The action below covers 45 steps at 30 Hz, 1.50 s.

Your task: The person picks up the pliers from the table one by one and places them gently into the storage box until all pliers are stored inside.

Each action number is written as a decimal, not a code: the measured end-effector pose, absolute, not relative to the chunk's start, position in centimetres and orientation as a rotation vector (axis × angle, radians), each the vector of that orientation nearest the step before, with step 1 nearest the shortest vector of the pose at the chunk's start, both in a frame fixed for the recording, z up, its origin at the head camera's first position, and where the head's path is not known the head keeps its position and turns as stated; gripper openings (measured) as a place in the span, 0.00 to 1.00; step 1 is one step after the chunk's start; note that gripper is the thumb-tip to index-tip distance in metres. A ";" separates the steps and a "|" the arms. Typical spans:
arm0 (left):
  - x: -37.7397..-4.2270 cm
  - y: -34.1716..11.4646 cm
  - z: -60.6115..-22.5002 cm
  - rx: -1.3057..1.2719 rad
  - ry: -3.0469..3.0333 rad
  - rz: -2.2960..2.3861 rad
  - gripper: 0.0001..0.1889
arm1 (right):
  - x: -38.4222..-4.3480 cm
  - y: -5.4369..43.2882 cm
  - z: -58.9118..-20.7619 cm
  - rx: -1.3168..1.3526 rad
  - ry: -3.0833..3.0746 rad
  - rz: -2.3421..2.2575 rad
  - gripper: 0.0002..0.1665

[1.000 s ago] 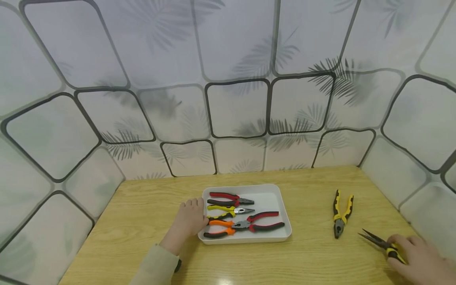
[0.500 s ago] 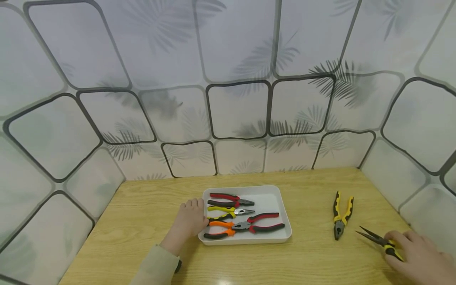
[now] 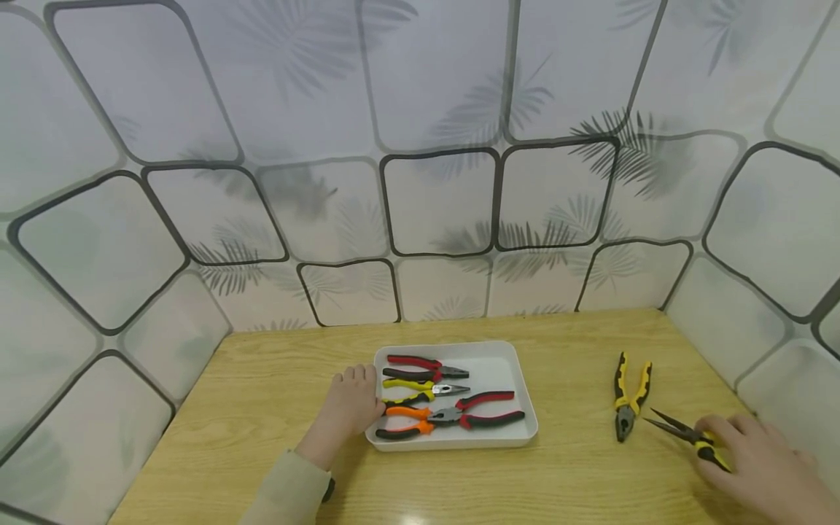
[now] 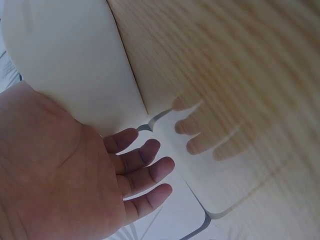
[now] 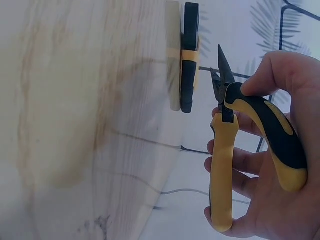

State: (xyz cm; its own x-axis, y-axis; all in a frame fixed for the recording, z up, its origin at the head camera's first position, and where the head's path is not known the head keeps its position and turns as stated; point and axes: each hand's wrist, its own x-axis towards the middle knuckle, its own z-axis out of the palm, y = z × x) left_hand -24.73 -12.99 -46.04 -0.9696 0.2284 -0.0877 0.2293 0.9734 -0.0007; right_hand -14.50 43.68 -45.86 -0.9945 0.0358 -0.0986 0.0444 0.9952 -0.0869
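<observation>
My left hand (image 3: pixel 351 401) rests at the left end of a white tray (image 3: pixel 459 442), with the thumb at its rim. In the left wrist view the fingers (image 4: pixel 155 170) hang relaxed beside the tray wall, and the thumb is hidden. My right hand (image 3: pixel 755 456) holds yellow-and-black long-nose pliers (image 5: pixel 223 160) above the table, thumb on one handle and fingers around the other, jaws parted. Just left of their tips lie yellow-and-black pliers (image 3: pixel 628 405), handles spread and head toward me.
In the tray are red-and-black pliers (image 3: pixel 426 368) at the back, yellow-and-black long-nose pliers (image 3: pixel 426 390), orange-and-black pliers (image 3: pixel 407 413) and another red-handled pair (image 3: pixel 492 418), their heads meeting. Patterned walls (image 3: pixel 440 204) enclose the wooden table (image 3: pixel 282 379) behind and at the sides.
My right hand has moved left and slightly up with the long-nose pliers, toward the pliers on the table. My left hand and the tray have stayed put.
</observation>
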 end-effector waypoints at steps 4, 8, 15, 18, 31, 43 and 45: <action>-24.7 -13.0 -46.1 0.356 3.039 -0.010 0.25 | -14.6 43.3 -45.5 0.038 3.082 -0.132 0.31; -24.6 -12.9 -46.0 0.356 3.037 -0.013 0.25 | -14.7 42.9 -45.3 0.041 3.073 -0.122 0.31; -24.6 -12.9 -46.0 0.364 3.039 -0.031 0.26 | -14.9 42.5 -45.0 0.035 3.082 -0.133 0.33; -24.6 -12.9 -46.0 0.368 3.042 -0.041 0.26 | -15.0 42.4 -44.8 0.019 3.092 -0.136 0.34; -24.5 -12.9 -45.8 0.351 3.033 -0.025 0.26 | -15.6 41.5 -43.9 -0.091 3.154 -0.117 0.32; -24.3 -12.9 -45.8 0.378 3.056 -0.015 0.24 | -16.0 40.7 -43.3 -0.162 3.189 -0.076 0.30; -24.3 -12.9 -45.9 0.377 3.056 -0.018 0.24 | -16.0 40.6 -43.2 -0.182 3.207 -0.081 0.29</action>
